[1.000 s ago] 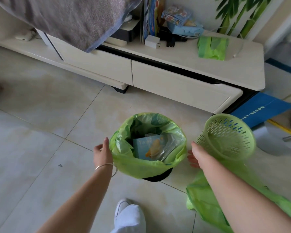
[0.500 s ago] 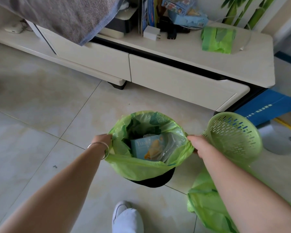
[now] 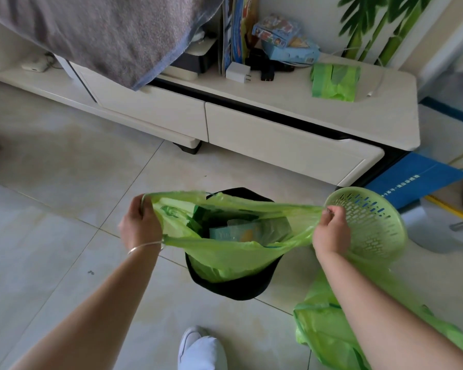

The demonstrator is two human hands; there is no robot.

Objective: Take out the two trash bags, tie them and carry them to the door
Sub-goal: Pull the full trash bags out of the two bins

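Observation:
A green trash bag (image 3: 225, 259) holding packaging sits in a black bin (image 3: 233, 288) on the tiled floor. Its rim is lifted off the bin and stretched wide. My left hand (image 3: 139, 225) grips the bag's left edge and my right hand (image 3: 332, 231) pinches its right edge. A second green trash bag (image 3: 324, 324) lies on the floor at the lower right, partly under my right arm. Beside it a green perforated basket (image 3: 372, 222) stands empty.
A low cream TV cabinet (image 3: 278, 145) with drawers runs along the back, carrying boxes, chargers and folded green bags (image 3: 334, 81). A grey towel (image 3: 104, 30) hangs at the top left. A blue board (image 3: 412, 182) leans at the right. My white shoe (image 3: 201, 348) is below the bin.
Both hands went from beside the bin to gripping the bag's rim, then pulled it up and apart. The black bin's rim now shows.

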